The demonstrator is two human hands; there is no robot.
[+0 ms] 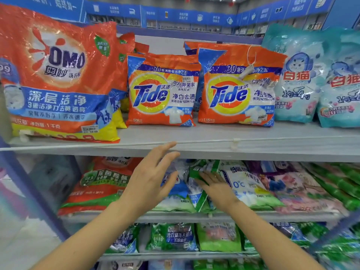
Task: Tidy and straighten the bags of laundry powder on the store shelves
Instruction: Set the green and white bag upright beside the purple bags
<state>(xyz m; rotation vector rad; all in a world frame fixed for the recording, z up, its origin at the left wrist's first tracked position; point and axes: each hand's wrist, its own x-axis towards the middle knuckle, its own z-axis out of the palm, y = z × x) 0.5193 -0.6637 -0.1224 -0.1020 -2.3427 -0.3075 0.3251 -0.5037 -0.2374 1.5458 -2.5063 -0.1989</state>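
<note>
Green-and-white laundry powder bag stands on the middle shelf, touched by the straight fingers of the right hand; the left hand hovers just left, fingers spread.

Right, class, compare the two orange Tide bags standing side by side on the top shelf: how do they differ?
The right orange plastic Tide bag is taller and wider than the left orange plastic Tide bag. The right bag has a white tag on a cord hanging at its top; the left bag has none. Both stand upright, facing out, with the same blue logo in a yellow ring.
</note>
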